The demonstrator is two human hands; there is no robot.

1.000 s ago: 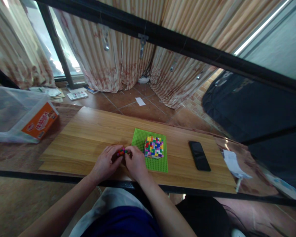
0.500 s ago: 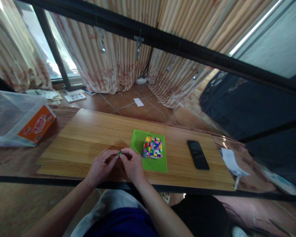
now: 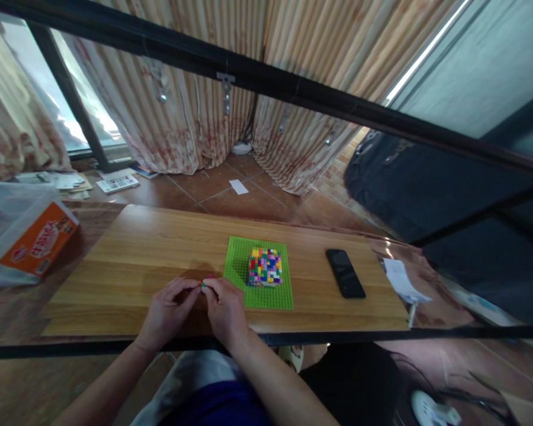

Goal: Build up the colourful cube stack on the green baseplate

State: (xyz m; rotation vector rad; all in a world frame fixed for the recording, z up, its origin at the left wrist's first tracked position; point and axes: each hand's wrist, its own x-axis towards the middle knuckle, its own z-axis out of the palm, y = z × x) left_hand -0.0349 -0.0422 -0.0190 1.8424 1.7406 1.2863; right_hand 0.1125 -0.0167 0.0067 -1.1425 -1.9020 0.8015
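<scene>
My left hand [image 3: 169, 305] and my right hand [image 3: 226, 305] meet over the wooden board, both closed in a pinch. Between their fingertips is a tiny green toy brick [image 3: 203, 286], mostly covered by the fingers. A small pink spot [image 3: 210, 276] shows just beyond my right fingers; it is too small to make out. Right of my hands lies a bright green studded baseplate [image 3: 236, 248]. On it stands a block of many-coloured toy bricks [image 3: 265, 267]. My right hand is close to the baseplate's left edge.
A black phone [image 3: 345, 274] rests on the wooden board [image 3: 160, 231], right of the baseplate. Crumpled white paper [image 3: 402, 281] lies beyond the board's right end. At far left stands a clear plastic box [image 3: 9, 213] with an orange label. A dark bar [image 3: 293, 339] runs along the near edge.
The view has shifted, so the tabletop things appear further left. My hands stay together in a pinch around the green brick; a pink spot now shows beside the right fingers.
</scene>
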